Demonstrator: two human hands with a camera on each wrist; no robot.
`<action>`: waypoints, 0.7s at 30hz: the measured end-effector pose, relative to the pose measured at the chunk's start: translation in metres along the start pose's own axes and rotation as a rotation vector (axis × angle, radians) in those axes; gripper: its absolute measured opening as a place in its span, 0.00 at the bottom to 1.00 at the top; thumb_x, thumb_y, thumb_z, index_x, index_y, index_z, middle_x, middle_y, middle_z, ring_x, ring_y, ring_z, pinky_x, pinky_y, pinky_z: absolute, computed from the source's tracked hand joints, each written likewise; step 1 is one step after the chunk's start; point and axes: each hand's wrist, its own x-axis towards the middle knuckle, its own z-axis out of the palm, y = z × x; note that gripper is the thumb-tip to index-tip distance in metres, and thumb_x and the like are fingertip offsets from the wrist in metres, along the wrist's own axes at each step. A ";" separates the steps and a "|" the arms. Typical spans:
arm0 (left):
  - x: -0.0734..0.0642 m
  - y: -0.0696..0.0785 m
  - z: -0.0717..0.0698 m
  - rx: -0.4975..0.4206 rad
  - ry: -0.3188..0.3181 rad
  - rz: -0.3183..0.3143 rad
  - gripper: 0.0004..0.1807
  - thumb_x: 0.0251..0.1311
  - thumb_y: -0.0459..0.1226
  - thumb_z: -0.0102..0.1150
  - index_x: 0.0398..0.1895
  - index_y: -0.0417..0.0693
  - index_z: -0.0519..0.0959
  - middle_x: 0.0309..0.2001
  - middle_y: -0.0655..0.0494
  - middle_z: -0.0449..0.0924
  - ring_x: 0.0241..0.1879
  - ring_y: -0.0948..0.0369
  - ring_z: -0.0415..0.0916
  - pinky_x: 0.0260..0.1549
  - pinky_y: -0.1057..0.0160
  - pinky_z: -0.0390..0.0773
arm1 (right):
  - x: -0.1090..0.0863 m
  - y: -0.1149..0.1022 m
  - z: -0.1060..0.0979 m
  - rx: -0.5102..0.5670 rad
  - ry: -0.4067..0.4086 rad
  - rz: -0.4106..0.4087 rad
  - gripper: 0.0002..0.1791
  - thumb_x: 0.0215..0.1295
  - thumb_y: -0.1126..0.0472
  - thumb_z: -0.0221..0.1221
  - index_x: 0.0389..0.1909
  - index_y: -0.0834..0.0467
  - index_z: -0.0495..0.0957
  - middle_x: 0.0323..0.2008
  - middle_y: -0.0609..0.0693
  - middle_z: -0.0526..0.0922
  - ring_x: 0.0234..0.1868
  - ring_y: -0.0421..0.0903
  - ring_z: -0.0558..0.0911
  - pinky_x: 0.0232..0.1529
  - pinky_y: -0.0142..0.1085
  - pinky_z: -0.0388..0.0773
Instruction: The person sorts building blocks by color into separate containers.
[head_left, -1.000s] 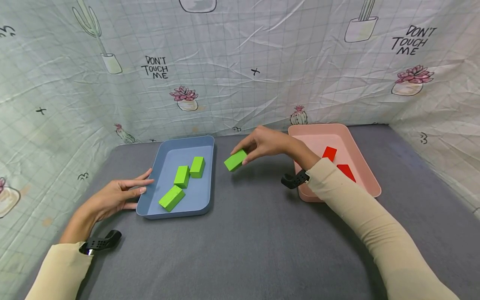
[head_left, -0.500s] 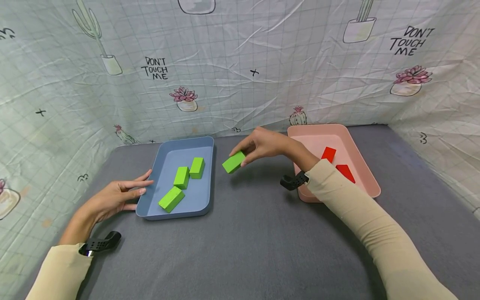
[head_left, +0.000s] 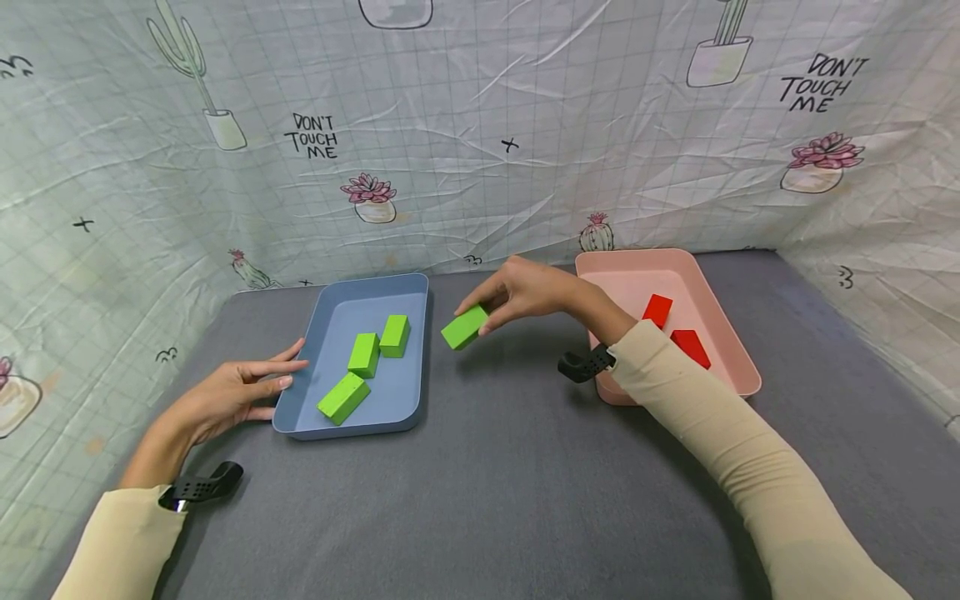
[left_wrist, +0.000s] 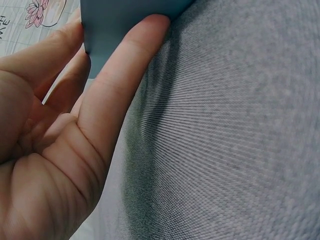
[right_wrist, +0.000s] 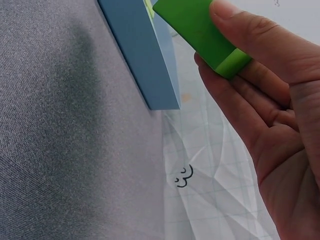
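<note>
In the head view, my right hand pinches a green block between thumb and fingers. It holds the block above the table, just right of the blue tray. The right wrist view shows the thumb on one face of the green block and fingers against another. My left hand is at the blue tray's left side, fingers fairly straight and touching its edge. In the left wrist view one finger lies against the tray's outer wall. Three green blocks lie inside: one front, one middle, one back.
A pink tray stands at the right, partly behind my right forearm. Two red blocks show in it, one farther back and one nearer, the nearer partly covered by the sleeve. A printed cloth hangs behind the grey table.
My right hand has drifted slightly left and down with the green block, closer to the blue tray. The left hand and both trays stay where they were.
</note>
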 end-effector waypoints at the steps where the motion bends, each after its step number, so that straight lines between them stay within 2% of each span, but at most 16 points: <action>1: 0.000 0.000 0.000 0.000 -0.001 0.001 0.32 0.76 0.39 0.55 0.77 0.37 0.59 0.82 0.65 0.37 0.61 0.83 0.66 0.53 0.56 0.83 | 0.000 0.000 0.000 0.003 0.000 -0.001 0.24 0.62 0.57 0.72 0.58 0.58 0.84 0.49 0.48 0.88 0.46 0.39 0.87 0.47 0.33 0.85; 12: 0.000 -0.002 0.001 0.001 0.002 0.004 0.32 0.76 0.39 0.55 0.77 0.36 0.59 0.82 0.65 0.36 0.61 0.84 0.66 0.53 0.55 0.83 | 0.002 -0.002 0.005 0.019 0.004 -0.019 0.24 0.61 0.58 0.72 0.58 0.60 0.84 0.50 0.48 0.88 0.47 0.39 0.87 0.49 0.32 0.84; 21: 0.001 -0.002 0.001 0.007 -0.002 0.006 0.33 0.76 0.39 0.54 0.78 0.37 0.59 0.82 0.65 0.35 0.61 0.84 0.66 0.53 0.56 0.83 | 0.006 -0.004 0.008 0.009 0.000 -0.035 0.24 0.61 0.58 0.72 0.59 0.56 0.84 0.50 0.47 0.88 0.46 0.38 0.86 0.49 0.32 0.84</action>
